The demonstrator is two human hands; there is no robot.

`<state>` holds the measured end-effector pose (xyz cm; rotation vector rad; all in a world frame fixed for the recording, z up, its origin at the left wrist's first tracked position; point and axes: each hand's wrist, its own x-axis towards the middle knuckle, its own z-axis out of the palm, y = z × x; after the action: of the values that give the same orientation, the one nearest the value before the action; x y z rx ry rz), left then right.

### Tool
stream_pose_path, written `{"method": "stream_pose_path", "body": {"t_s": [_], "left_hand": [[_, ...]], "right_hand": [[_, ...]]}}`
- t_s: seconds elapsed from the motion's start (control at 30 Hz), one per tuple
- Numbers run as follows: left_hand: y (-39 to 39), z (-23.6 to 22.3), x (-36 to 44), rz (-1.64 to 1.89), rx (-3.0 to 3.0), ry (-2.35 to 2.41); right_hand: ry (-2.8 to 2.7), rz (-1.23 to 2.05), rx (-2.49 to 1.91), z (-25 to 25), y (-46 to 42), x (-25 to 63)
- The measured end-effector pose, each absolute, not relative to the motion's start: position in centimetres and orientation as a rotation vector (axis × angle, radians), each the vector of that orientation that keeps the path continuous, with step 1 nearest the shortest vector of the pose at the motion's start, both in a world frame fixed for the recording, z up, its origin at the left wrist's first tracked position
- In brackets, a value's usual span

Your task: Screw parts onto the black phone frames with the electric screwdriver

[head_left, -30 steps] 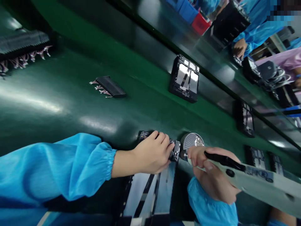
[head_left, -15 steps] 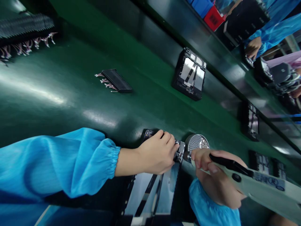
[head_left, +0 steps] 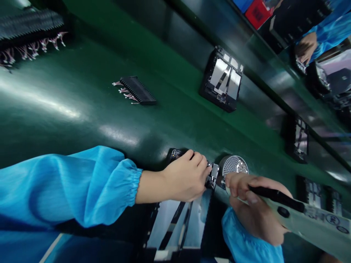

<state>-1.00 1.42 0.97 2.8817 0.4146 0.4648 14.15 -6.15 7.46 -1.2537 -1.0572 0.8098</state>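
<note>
Left hand [head_left: 185, 177] grasps small metal part [head_left: 212, 176] on green counter [head_left: 68, 124], just beside perforated metal disc [head_left: 233, 165]; right hand [head_left: 256, 210] clenches electric screwdriver [head_left: 307, 215], and a slipped tip or loosened grip could knock the part askew.

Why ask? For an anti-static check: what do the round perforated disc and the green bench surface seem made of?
The round perforated disc looks like bright metal, perhaps plated, given its silvery sheen and rows of small holes. The green bench surface looks like glossy rubber or vinyl matting, with long streaks of reflected light.
</note>
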Motion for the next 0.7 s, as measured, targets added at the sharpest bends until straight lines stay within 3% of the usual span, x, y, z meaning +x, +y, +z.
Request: {"method": "stream_pose_path", "body": {"t_s": [0.47,0.7], "left_hand": [[1.3,1.0,-0.9,0.465,2.909,0.344],[1.1,1.3,-1.0,0.423,2.905,0.323]], "right_hand": [[-1.081,0.773,-1.189,8.2,-5.8,15.4],[-0.906,0.425,-1.205,8.9,-6.8,21.8]]}}
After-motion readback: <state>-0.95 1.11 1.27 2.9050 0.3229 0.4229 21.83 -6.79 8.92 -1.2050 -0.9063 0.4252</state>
